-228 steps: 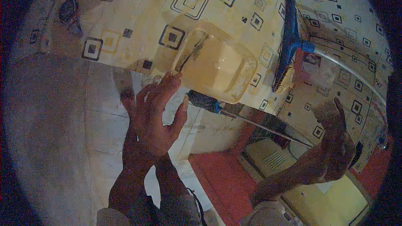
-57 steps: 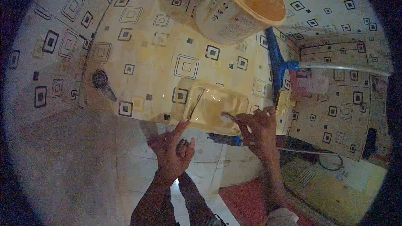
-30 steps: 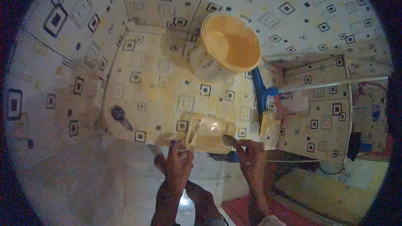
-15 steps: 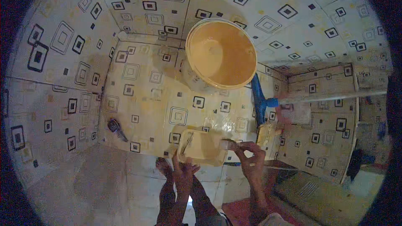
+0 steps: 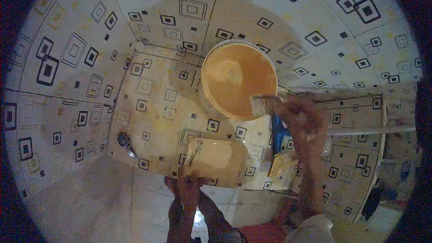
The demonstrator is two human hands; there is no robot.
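Note:
My left hand (image 5: 189, 175) grips the near left edge of a cream rectangular tub (image 5: 216, 159), held low in front of my legs. My right hand (image 5: 303, 117) is closed on a small pale piece (image 5: 258, 107), smeared by motion, whose kind I cannot make out. It reaches to the right rim of a large round bucket (image 5: 204, 91). Orange-yellow shows inside the bucket; how full it is I cannot tell.
On the patterned tiled ledge lie a dark wristwatch (image 5: 125, 143) at left and a yellowish block (image 5: 281, 165) at right, beside a blue handled thing (image 5: 279, 136). Patterned tile walls (image 5: 72, 54) enclose the space. Something red (image 5: 263, 233) covers the floor near my feet.
My right hand has moved from the tub's right side up and right to the bucket's rim, carrying the small pale piece. My left hand keeps hold of the tub.

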